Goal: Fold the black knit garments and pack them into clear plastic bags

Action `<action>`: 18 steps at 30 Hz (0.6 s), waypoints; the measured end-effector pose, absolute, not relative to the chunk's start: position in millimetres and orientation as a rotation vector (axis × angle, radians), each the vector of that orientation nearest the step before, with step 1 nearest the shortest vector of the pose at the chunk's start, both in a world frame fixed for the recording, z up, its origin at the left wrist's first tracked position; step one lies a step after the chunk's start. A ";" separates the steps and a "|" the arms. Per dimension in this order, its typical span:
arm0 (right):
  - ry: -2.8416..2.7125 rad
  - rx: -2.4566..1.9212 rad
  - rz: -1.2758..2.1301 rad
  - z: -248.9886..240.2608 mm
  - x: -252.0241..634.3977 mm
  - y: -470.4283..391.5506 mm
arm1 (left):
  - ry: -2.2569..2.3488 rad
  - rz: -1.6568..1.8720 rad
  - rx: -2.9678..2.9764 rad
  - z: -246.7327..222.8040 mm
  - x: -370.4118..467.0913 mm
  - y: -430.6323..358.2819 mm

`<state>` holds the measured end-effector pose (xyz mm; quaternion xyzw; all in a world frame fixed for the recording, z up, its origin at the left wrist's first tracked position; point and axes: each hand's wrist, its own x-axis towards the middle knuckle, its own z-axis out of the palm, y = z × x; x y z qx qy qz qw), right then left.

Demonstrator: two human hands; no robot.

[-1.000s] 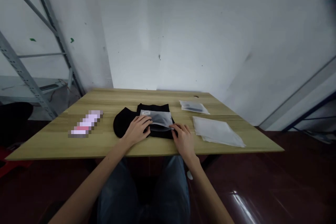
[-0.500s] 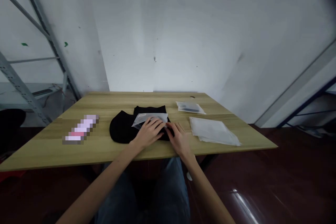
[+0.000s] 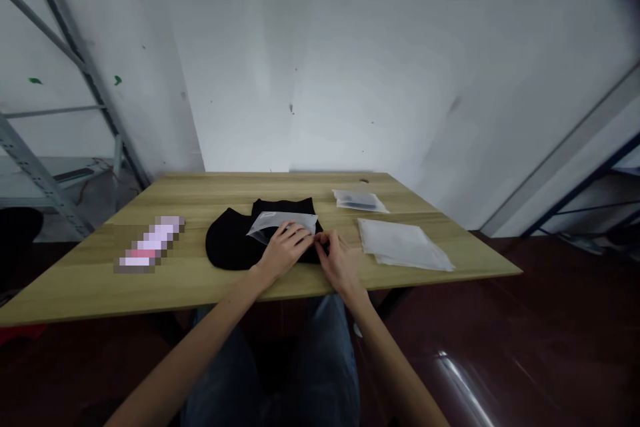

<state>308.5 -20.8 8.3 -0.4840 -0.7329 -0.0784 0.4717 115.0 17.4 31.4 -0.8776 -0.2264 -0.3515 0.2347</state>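
A frosted zip-type plastic bag [image 3: 265,219] rests on a folded black cloth item [image 3: 227,243] near the table's front edge. Its left end gapes a little, and dark material shows at the opening. My left hand [image 3: 283,250] lies over the bag's middle with its fingers stretched out flat, the thumb pointing right. At the bag's right end, my right hand [image 3: 337,260] has thumb and forefinger pinched together on the edge of the bag. Fingers cover the exact spot of that pinch. What kind of article the black cloth is, I cannot tell.
Flat frosted bags [image 3: 405,245] lie stacked to the right on the wooden table [image 3: 200,293]. Behind them is a frosted bag with something dark inside [image 3: 357,200]. A pixelated pinkish object [image 3: 153,240] is at the left. A metal rack [image 3: 75,47] stands against the wall.
My right fingers have curled closer into a pinch at the bag's right end. The bag's left opening gapes slightly more. The whole view has shifted slightly.
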 end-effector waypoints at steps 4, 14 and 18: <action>-1.804 -1.232 -0.221 7.0 308.0 -19.9 | -0.638 -0.929 -2.396 30.9 116.9 16.8; -1.730 -1.435 -0.242 8.5 308.2 -20.2 | -0.759 -0.900 -2.283 29.9 81.7 12.8; -1.692 -1.485 -0.251 8.7 309.4 -19.7 | -0.853 -0.874 -2.279 31.5 45.3 7.6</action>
